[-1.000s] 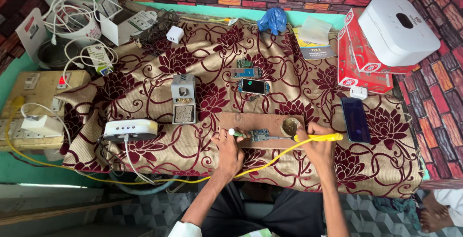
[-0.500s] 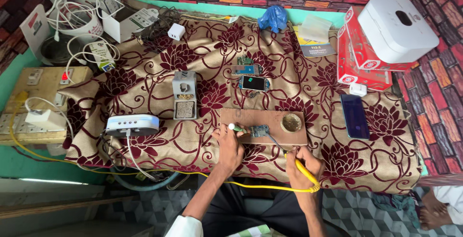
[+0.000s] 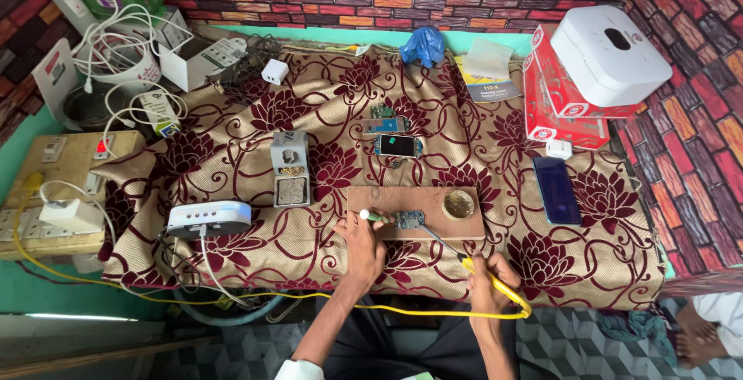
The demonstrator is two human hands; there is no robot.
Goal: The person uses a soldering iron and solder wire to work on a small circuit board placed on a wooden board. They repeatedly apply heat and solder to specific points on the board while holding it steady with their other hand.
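Observation:
My right hand (image 3: 489, 279) grips a yellow-handled soldering iron (image 3: 495, 285); its thin tip reaches up-left to a small circuit board (image 3: 409, 219) lying on a wooden board (image 3: 402, 198). My left hand (image 3: 362, 242) rests at the wooden board's near-left edge and pinches a small green-and-white tool (image 3: 370, 215) next to the circuit board. A round tin of flux (image 3: 458, 203) sits on the wooden board's right end. The iron's yellow cord (image 3: 309, 296) runs left along the table's front edge.
On the floral cloth (image 3: 248, 117) lie a grey iron stand (image 3: 290, 168), a white station box (image 3: 210, 218), phone parts (image 3: 398, 145) and a dark phone (image 3: 556, 190). Red boxes with a white device (image 3: 604, 55) stand right. Cables and power strips (image 3: 54, 194) crowd the left.
My right hand pulled the soldering iron back from the board toward the table's front edge, then brought its tip to the circuit board. My left hand stayed at the board's left.

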